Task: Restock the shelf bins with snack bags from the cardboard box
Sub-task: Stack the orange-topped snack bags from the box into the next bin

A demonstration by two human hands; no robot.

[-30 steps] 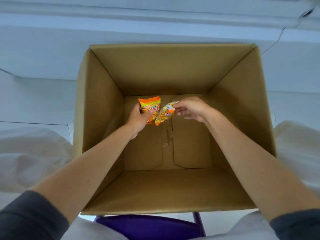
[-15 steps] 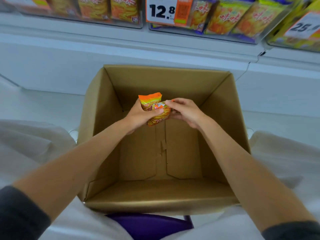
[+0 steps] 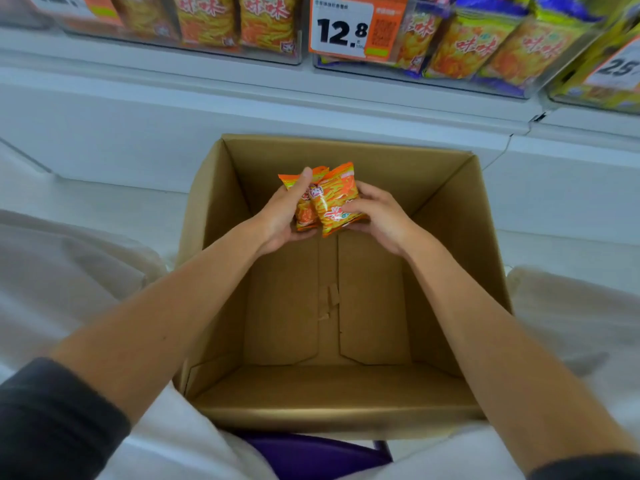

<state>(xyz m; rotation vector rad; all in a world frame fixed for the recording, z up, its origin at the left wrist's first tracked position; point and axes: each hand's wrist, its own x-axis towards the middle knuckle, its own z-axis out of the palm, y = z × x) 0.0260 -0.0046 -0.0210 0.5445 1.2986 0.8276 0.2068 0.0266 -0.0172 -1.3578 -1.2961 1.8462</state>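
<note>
Both arms reach forward, bare from the elbow down, converging toward the centre. Left forearm [image 3: 166, 323] rises from the lower left, left sleeve [image 3: 52, 417] dark and ending near the elbow. Right forearm [image 3: 485, 327] rises from the lower right, right sleeve [image 3: 588, 469] dark, only its edge in view. Left hand [image 3: 282, 220] grips the rear snack bag [image 3: 304, 216] from the left, left thumb [image 3: 304, 176] laid straight up along its face, the other fingers hidden behind. Right hand [image 3: 381, 220] grips the front snack bag [image 3: 337, 199] from the right, fingers curled round its side, right thumb [image 3: 351, 205] pressed on its face. The hands sit level, just beside each other
</note>
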